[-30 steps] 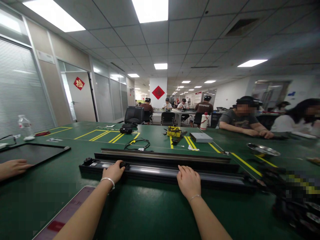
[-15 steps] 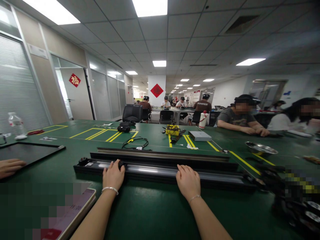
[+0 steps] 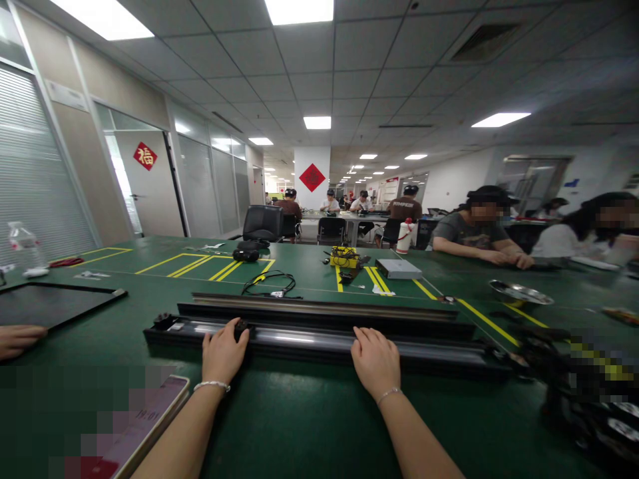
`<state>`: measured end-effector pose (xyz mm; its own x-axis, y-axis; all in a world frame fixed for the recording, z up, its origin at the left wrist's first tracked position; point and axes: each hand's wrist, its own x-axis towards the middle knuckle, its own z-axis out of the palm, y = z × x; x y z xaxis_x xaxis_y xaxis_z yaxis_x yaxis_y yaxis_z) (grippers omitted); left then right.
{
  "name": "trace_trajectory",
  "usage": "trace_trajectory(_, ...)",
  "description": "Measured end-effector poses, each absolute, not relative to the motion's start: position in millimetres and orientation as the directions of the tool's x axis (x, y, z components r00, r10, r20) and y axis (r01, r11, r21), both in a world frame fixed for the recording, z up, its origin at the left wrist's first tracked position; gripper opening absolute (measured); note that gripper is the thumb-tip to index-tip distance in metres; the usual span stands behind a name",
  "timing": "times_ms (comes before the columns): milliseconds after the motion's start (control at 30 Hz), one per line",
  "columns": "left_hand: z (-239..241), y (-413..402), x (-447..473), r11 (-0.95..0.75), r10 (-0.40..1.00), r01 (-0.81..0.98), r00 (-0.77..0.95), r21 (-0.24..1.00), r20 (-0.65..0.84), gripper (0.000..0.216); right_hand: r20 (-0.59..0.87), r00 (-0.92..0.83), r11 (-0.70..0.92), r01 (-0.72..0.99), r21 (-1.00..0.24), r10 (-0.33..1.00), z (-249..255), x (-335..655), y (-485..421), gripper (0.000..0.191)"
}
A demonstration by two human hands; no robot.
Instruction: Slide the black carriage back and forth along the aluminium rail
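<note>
A long black rail (image 3: 304, 338) with a shiny, rounded top strip lies across the green table before me. My left hand (image 3: 223, 357) is on its left half, thumb and forefinger closed about a small black piece (image 3: 241, 328) that sits on the strip; the hand partly hides it. Farther right, my right hand (image 3: 375, 361) rests on the rail with its fingers stretched over the top, gripping nothing. Just behind lies a second long dark bar (image 3: 319, 311), parallel to the first. A black fitting (image 3: 163, 321) sits at the rail's left end.
At left, another person's hand (image 3: 22, 340) touches a flat black panel (image 3: 64, 307). A phone (image 3: 150, 422) lies near front left. Beyond the bars are a cable (image 3: 274, 285), a yellow object (image 3: 343, 255), a grey box (image 3: 399, 269) and a metal bowl (image 3: 520, 293). Dark equipment (image 3: 589, 399) stands right.
The view has shifted slightly. My left hand and the rail's left end appear a little farther left; both hands keep their places on the rail.
</note>
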<state>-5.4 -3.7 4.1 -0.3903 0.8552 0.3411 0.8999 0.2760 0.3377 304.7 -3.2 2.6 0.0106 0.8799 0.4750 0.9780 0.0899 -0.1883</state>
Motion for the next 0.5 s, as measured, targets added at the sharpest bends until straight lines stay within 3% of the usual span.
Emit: trace_trajectory(500,4.0,-6.4,-6.7,0.299,0.864,0.900,-0.397,0.318,0.310,0.051,0.444,0.031,0.081,0.969,-0.232,0.896,0.8,305.1,-3.0,0.041)
